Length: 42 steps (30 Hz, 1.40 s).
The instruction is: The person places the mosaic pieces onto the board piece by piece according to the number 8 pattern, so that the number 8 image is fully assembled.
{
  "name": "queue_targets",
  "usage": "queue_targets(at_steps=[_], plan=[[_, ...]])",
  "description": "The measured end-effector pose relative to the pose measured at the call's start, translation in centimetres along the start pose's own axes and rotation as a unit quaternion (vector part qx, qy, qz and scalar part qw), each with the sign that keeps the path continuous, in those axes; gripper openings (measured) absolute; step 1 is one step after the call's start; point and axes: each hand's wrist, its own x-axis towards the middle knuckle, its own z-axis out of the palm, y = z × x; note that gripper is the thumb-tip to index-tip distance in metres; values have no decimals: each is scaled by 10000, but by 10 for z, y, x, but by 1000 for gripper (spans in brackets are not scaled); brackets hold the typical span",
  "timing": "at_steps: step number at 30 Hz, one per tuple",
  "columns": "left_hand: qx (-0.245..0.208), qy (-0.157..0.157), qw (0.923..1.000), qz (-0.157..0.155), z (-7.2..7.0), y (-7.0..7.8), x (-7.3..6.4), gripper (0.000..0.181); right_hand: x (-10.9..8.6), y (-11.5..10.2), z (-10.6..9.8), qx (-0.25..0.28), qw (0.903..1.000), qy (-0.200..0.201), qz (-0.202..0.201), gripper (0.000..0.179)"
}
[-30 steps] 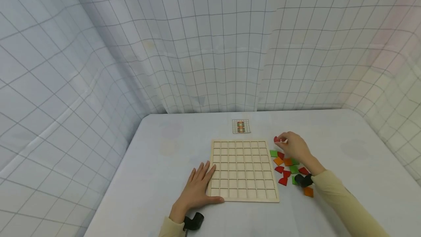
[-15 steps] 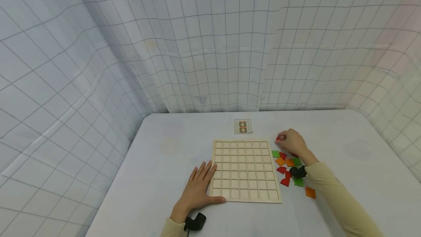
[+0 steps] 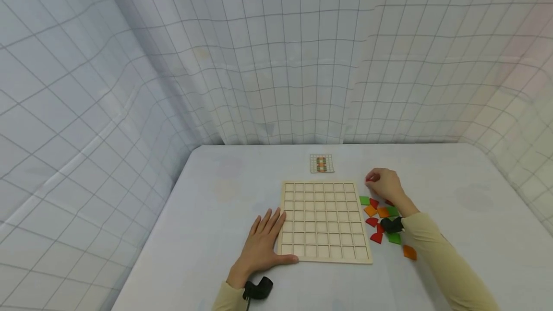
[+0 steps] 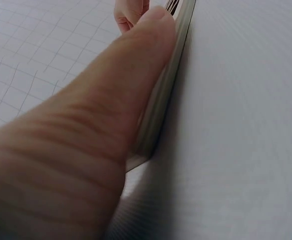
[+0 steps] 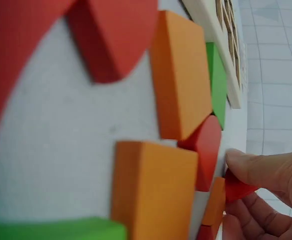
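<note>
My left hand lies with straight, spread fingers at the left edge of a pale wooden grid board. Its thumb runs along the board's near edge. Beyond the board's far right corner, my right hand pinches a red wedge-shaped block with a rounded side, between thumb and fingers. From the head view that block is mostly hidden by the fingers. Just below this hand are loose blocks: a green one, an orange one and several red ones, one being a red quarter-round.
A small card with a coloured grid pattern lies behind the board. Another orange block sits near the right forearm. White gridded curtains surround the white table at the back and sides.
My right wrist has shifted slightly away from me, and the pinched red block has turned more behind the fingers. The head view has drifted a little. My left hand stays on the board.
</note>
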Motion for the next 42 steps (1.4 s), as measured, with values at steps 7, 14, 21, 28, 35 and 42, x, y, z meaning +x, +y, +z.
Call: queue_targets(at_steps=[7,14,21,28,35,42], plan=[[38,15,10000,64,-1,0,0,111,-4,-7,1,323,9970,602,-369,7],[33,80,10000,45,2,0,0,110,-7,-39,6,868,9931,413,-678,23],[-56,122,9999,11,4,1,0,110,-10,-69,21,1690,9818,-228,-837,22],[-103,38,9999,-49,3,1,0,110,-7,-81,44,2801,9551,-807,-524,20],[-25,48,10000,17,-1,1,2,110,-9,-96,63,2831,9519,-1106,-395,18],[-51,96,9999,20,0,1,1,110,-3,-93,86,2264,9677,-1062,-315,14]])
